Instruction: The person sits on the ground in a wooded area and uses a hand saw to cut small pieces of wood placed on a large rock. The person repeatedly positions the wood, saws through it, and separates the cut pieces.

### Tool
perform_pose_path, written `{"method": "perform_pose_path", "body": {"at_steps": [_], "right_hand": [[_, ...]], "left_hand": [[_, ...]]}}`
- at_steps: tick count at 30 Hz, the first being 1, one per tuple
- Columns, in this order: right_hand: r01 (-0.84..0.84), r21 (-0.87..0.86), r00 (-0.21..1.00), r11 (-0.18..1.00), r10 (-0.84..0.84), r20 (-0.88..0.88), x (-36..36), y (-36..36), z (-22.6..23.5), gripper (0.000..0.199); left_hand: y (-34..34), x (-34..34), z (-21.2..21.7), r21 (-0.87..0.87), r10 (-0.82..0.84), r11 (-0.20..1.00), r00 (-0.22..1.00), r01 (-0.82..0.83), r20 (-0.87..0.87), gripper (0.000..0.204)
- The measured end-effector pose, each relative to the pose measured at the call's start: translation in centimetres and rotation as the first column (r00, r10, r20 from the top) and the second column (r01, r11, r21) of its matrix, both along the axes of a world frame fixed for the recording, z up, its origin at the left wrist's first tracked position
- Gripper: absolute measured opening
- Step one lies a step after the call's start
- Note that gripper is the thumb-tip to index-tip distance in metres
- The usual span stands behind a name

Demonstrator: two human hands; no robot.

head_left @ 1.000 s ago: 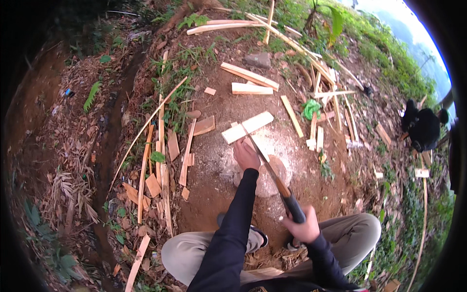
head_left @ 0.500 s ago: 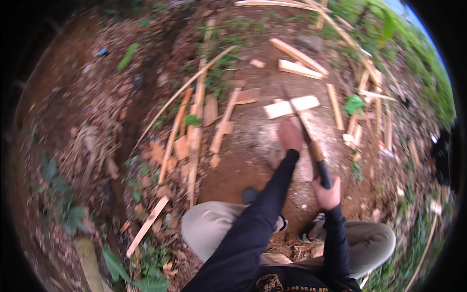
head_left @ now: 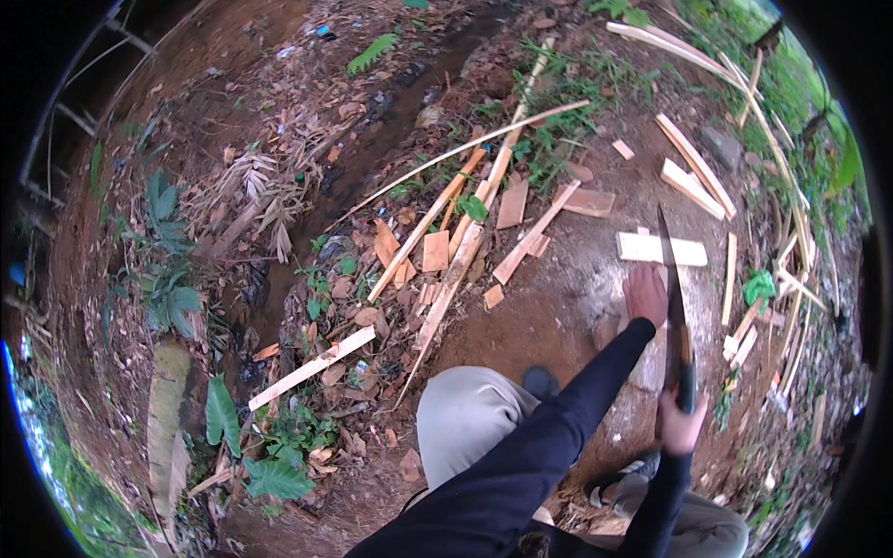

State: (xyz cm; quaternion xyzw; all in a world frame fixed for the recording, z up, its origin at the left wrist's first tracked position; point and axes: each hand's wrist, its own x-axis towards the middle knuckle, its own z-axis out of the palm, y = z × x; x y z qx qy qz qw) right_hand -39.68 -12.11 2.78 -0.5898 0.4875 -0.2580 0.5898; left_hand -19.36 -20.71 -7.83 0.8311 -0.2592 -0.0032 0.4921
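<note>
A short pale wooden board [head_left: 636, 247] lies crosswise in front of me, at the right of the head view. My left hand [head_left: 646, 296] is at its near edge, holding it, with the fingertips partly hidden. A handsaw [head_left: 676, 312] with a long dark blade passes over the board, its tip pointing away from me. My right hand [head_left: 682, 423] is wrapped round the saw's dark handle. The blade runs just to the right of my left hand; whether its teeth are sunk in the wood I cannot tell.
Long wooden strips [head_left: 465, 265] and small offcuts [head_left: 435, 251] lie left of the work spot. More sticks [head_left: 693, 191] are scattered at the far right, near a green crumpled item [head_left: 758, 286]. A single plank [head_left: 312, 368] rests by leafy plants [head_left: 277, 476]. My knee [head_left: 470, 418] is close by.
The view has swung to the left, so the board, saw and hands now appear further right and lower. Both hands keep their holds, and the blade still crosses the board.
</note>
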Motion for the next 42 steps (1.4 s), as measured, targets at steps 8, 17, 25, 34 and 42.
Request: {"method": "perform_pose_path", "body": {"at_steps": [8, 17, 25, 34, 42], "right_hand": [[0.077, -0.001, 0.996, 0.997, -0.077, 0.044, -1.9, 1.8, -1.9, 0.028], [-0.093, -0.005, 0.993, 0.996, 0.093, 0.066, -4.6, 5.2, 0.5, 0.020], [-0.113, -0.148, 0.993, 0.982, 0.106, -0.056, -3.2, 4.0, 5.9, 0.022], [-0.049, -0.290, 0.996, 0.956, 0.026, -0.083, 0.3, -0.2, 3.4, 0.030], [-0.078, -0.264, 0.993, 0.962, 0.050, -0.110, -3.1, 2.7, 3.7, 0.025]], "left_hand": [[0.5, -1.6, 0.3, -0.112, -0.002, 0.994, 0.993, 0.015, 0.114, 0.022], [0.3, 0.9, -4.4, 0.052, -0.002, 0.999, 0.981, -0.009, 0.193, 0.027], [-0.7, 0.7, -2.6, -0.044, -0.016, 0.999, 0.991, 0.022, 0.134, 0.028], [-0.9, -0.1, -2.7, -0.064, -0.069, 0.995, 0.986, 0.079, 0.153, 0.029], [-0.6, -1.6, -1.9, -0.051, -0.046, 0.997, 0.983, 0.056, 0.177, 0.029]]}}
